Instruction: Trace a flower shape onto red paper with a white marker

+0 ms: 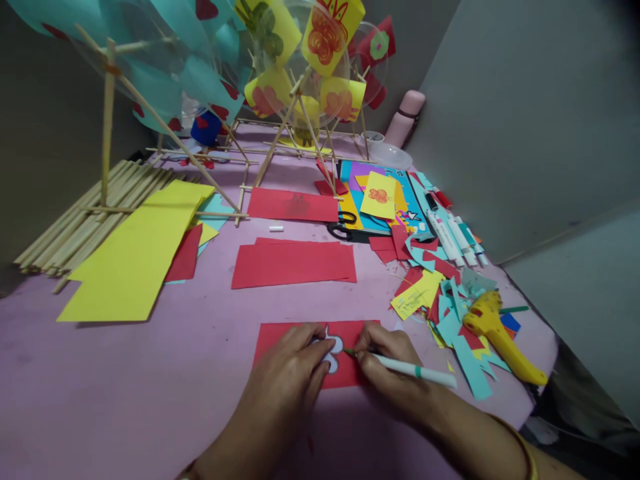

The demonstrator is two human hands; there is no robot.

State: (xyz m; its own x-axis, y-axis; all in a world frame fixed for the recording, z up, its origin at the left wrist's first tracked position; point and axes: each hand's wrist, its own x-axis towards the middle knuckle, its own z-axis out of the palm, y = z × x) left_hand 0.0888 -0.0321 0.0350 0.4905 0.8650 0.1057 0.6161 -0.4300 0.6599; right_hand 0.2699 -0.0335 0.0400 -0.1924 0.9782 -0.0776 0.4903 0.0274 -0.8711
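A red paper rectangle (270, 335) lies on the pink table before me. On it is a white paper cutout (331, 365) with rounded lobes, possibly a butterfly; part is hidden under fingers. My left hand (290, 367), fingers bent together, presses the cutout flat against the red paper. Closed round a white marker pen (430, 375) with a green band, my right hand (393, 360) rests on the paper's right side. The pen's dark green tip is at the cutout's right edge. Farther up lie stacked red paper strips (295, 263).
Yellow sheets (127, 260) and wooden sticks (95, 217) lie left. Paper scraps (453, 313), a yellow glue gun (505, 337), markers (453, 237) and black scissors (341, 230) lie right. Stick-framed paper pinwheels (300, 87) stand behind, with a pink bottle (405, 117).
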